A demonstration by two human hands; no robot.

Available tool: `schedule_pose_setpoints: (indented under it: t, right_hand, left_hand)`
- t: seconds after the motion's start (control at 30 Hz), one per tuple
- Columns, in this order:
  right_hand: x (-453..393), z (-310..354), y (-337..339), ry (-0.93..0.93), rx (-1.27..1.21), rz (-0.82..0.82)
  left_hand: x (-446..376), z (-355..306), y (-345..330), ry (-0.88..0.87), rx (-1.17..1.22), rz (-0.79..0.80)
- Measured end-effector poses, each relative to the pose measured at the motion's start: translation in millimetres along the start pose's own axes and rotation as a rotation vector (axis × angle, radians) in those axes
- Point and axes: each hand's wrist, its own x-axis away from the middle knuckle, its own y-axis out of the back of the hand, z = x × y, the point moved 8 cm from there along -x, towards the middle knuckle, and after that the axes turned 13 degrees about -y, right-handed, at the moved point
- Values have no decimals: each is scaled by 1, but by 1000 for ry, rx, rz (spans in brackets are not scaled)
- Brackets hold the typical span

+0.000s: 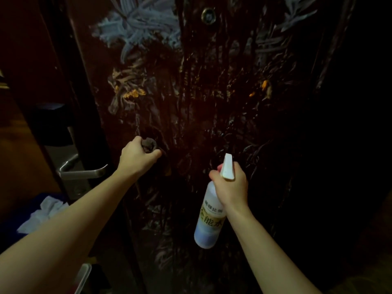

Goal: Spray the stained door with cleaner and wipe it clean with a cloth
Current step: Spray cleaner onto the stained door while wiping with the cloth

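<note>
A dark brown door point(201, 107) fills the view, smeared with pale blue streaks point(140, 28) near the top left and small orange marks point(133, 94) in the middle. My left hand point(137, 155) presses a bunched dark cloth point(149, 144) against the door's lower middle. My right hand point(231, 185) grips the neck of a white spray bottle point(209, 219), with its nozzle point(228, 166) pointing up toward the door. Wet runs shine down the door's centre.
A metal lever handle point(82, 171) juts out from the door's left edge. Behind it, low at the left, white crumpled cloth point(45, 213) lies on something blue. A round peephole point(208, 15) sits high on the door. The right side is very dark.
</note>
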Motion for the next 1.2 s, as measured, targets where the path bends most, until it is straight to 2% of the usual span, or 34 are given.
schedule_pose_setpoints:
  t: [0.17, 0.33, 0.67, 0.83, 1.0, 1.2]
  right_hand:
    - [-5, -1, 18, -21, 30, -43]
    - [-10, -12, 35, -60, 17, -100]
    - [-4, -24, 27, 1, 79, -25]
    - [10, -36, -5, 32, 38, 161]
    - [16, -61, -24, 26, 59, 236]
    - [17, -100, -30, 25, 96, 223]
  left_hand:
    - [-3, -13, 3, -34, 13, -9]
    - [-6, -8, 1, 3, 36, -20]
    - [-4, 5, -8, 37, 61, -17]
    - [-1, 15, -11, 37, 54, -18]
    - [3, 22, -15, -1, 45, -18]
    - [24, 27, -31, -91, 49, -51]
